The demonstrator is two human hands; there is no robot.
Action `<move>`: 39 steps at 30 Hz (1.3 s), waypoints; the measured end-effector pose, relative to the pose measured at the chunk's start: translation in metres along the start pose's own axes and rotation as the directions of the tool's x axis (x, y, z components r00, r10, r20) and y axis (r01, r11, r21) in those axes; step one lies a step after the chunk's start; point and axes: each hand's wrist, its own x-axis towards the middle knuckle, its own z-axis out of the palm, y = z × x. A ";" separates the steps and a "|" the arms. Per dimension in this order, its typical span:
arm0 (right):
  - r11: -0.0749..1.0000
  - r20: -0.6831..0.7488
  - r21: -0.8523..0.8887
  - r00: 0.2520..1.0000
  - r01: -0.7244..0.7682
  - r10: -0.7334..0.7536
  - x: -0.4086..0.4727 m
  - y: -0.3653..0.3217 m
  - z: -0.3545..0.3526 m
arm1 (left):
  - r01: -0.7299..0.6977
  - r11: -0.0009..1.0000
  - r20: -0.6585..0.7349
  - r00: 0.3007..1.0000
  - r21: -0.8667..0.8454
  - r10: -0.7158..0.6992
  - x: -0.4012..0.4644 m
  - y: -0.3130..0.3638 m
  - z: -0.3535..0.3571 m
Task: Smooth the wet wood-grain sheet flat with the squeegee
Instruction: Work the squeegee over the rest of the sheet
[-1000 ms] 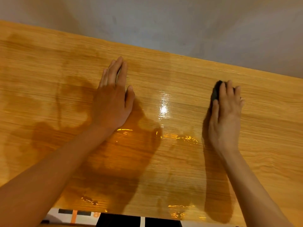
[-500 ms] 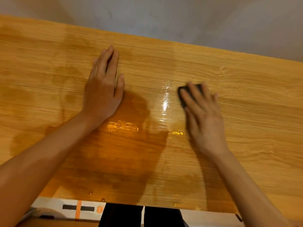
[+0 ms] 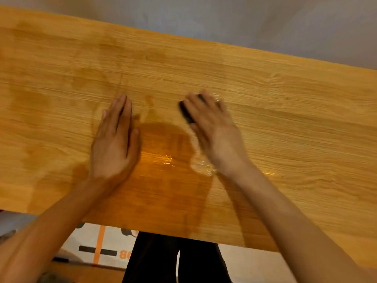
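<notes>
The wood-grain sheet point(image 3: 285, 123) covers the whole board in front of me, with a dark wet patch and glints of water in its middle. My left hand point(image 3: 115, 139) lies flat on the sheet, palm down, fingers together, holding nothing. My right hand point(image 3: 214, 129) presses a small black squeegee point(image 3: 186, 114) onto the sheet just right of the left hand; only the squeegee's left end shows past the fingers. The right hand is motion-blurred. A small pool of water point(image 3: 202, 165) sits beside the right wrist.
A grey wall point(image 3: 244, 23) runs along the sheet's far edge. Below the near edge are my dark trouser legs point(image 3: 175, 260) and a white carton with orange and black print point(image 3: 102, 248) on the floor.
My right hand has slid the squeegee leftward across the sheet, from far right to close beside my left hand. My left hand stays flat. The view has shifted up, showing more floor.
</notes>
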 end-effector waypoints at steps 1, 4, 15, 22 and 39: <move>0.998 -0.019 0.004 0.998 -0.068 0.068 -0.020 0.018 -0.012 | 0.002 1.000 -0.001 1.000 -0.003 -0.002 0.000 0.000 0.001; 0.947 -0.080 0.008 0.944 -0.320 0.320 -0.071 0.056 -0.040 | 0.005 1.000 -0.005 1.000 -0.009 -0.005 0.002 0.000 0.000; 0.999 -0.023 -0.040 1.000 -0.017 0.016 -0.001 -0.071 0.044 | -0.011 1.000 -0.057 0.998 0.020 0.012 0.002 -0.001 0.004; 0.945 -0.098 0.035 0.940 -0.324 0.326 -0.102 0.032 -0.025 | -0.027 1.000 -0.079 0.996 0.007 0.027 0.000 -0.002 0.005; 0.955 -0.122 -0.032 0.950 -0.294 0.288 -0.162 -0.039 0.017 | -0.081 0.995 -0.200 0.976 0.056 0.091 0.002 -0.010 0.015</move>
